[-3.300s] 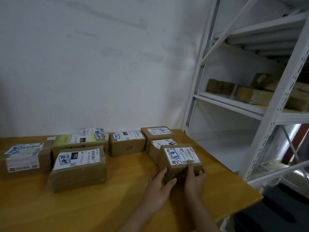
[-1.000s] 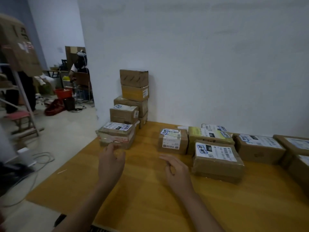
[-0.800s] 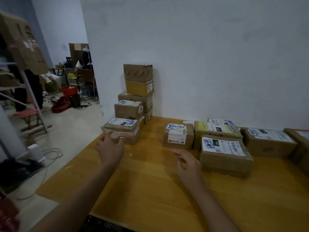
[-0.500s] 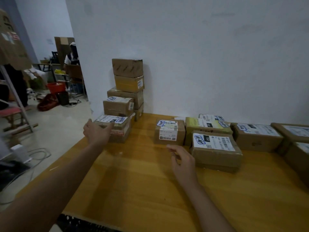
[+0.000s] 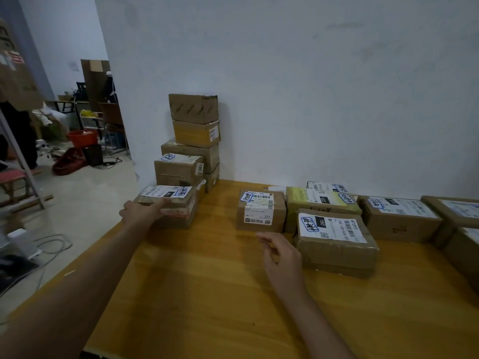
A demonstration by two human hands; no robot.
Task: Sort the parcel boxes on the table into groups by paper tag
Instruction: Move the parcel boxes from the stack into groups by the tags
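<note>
Cardboard parcel boxes with white paper tags lie on a yellow wooden table (image 5: pixel 207 294). My left hand (image 5: pixel 141 211) grips the left side of a flat taped box (image 5: pixel 176 206) at the table's far left corner. My right hand (image 5: pixel 281 255) hovers over the table with fingers apart, holding nothing, just in front of a small labelled box (image 5: pixel 260 211) and beside a box tagged "150" (image 5: pixel 334 239). Behind it sits a green-topped box (image 5: pixel 321 203). More tagged boxes (image 5: pixel 399 218) line the wall to the right.
A tall stack of cardboard boxes (image 5: pixel 193 141) stands against the white wall behind the flat box. Past the table's left edge is open floor with cables, a red bucket (image 5: pixel 83 138) and a metal rack leg (image 5: pixel 23 161).
I turned from the right end of the table to the left. My left hand reached forward and took hold of the flat box at the corner. My right hand stayed hovering by the small box.
</note>
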